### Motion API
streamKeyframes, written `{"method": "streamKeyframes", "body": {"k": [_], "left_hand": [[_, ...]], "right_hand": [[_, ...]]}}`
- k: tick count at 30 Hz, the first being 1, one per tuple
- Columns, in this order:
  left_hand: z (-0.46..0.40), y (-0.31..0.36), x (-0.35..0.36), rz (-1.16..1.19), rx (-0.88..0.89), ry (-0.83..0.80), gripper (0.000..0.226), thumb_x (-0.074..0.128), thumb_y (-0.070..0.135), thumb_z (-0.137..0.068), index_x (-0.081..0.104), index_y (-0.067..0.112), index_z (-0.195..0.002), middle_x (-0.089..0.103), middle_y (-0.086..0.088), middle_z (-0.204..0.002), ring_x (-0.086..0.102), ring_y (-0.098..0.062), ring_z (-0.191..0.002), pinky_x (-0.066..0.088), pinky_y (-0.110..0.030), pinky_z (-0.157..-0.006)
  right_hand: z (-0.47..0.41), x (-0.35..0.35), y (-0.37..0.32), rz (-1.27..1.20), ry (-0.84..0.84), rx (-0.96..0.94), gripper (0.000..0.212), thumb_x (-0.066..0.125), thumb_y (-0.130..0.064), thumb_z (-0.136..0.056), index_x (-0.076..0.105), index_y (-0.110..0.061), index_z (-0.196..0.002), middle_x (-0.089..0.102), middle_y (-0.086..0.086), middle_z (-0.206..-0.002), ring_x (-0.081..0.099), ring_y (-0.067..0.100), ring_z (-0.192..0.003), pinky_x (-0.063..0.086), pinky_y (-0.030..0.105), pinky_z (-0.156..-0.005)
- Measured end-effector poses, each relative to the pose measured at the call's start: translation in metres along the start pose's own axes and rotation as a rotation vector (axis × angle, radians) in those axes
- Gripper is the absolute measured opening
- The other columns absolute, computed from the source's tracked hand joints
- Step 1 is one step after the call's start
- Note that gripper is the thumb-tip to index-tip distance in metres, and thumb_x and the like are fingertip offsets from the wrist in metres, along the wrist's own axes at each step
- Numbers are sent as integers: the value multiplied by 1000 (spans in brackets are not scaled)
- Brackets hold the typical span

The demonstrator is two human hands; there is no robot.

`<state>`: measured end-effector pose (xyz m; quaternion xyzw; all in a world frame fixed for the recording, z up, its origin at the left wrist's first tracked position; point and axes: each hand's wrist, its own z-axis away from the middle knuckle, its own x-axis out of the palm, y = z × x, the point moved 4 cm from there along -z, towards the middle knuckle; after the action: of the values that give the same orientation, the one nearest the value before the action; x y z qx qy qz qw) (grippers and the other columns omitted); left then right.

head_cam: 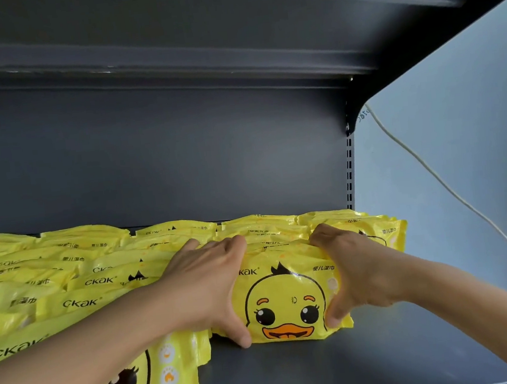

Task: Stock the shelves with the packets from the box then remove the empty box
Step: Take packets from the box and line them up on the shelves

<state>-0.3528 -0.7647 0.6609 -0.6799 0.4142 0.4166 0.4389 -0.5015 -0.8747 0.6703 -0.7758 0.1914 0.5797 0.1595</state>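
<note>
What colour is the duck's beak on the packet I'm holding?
Orange, on the yellow packet; clearest in the head view.

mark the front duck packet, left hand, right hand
front duck packet (284, 306): head view, on the duck's face.
left hand (207, 285): head view, on the back of the hand.
right hand (356, 270): head view, on the back of the hand.

There is a single view, taken from the person's head. It faces forward and slightly down into a dark grey shelf bay (296, 372), close enough that both forearms reach in from the bottom edge. The back panel (161, 157) fills the middle, the underside of the upper shelf (197, 25) spans the top, and a pale wall (459, 139) shows at the right. Wide-angle bending curves the edges.
</note>
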Motion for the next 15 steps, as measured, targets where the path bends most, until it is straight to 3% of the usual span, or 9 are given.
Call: {"method": "streamKeyframes", "body": {"k": [3,7,11,15], "left_hand": [[-12,-5,4,-3,-27,-58,98,76,69,-49,28,19,-118,34,9,-97,33,-13,-89,27,-31,-91],[-23,-7,9,1,-51,-73,100,74,71,-50,30,16,-121,41,6,-119,37,-16,-113,25,-38,-105],[-22,-6,8,-42,-66,-23,100,72,73,-48,31,16,-119,40,5,-122,35,-16,-116,25,-39,-104],[-15,-4,4,-65,-88,39,109,74,72,-48,22,16,-127,37,4,-133,34,-18,-122,25,-39,-104]], "right_hand": [[-5,5,2,22,25,-5,105,87,-45,-54,31,-16,-138,37,-9,-129,39,9,-107,33,12,-87],[-13,7,7,57,42,-6,105,84,-44,-59,27,-12,-141,32,-6,-133,37,9,-110,25,9,-81],[-11,11,7,114,119,-42,104,82,-52,-57,29,-16,-138,30,-7,-126,26,3,-99,23,10,-79],[1,5,13,55,183,-34,115,85,-56,-46,24,-24,-138,23,-8,-131,32,12,-119,34,19,-93]]}}
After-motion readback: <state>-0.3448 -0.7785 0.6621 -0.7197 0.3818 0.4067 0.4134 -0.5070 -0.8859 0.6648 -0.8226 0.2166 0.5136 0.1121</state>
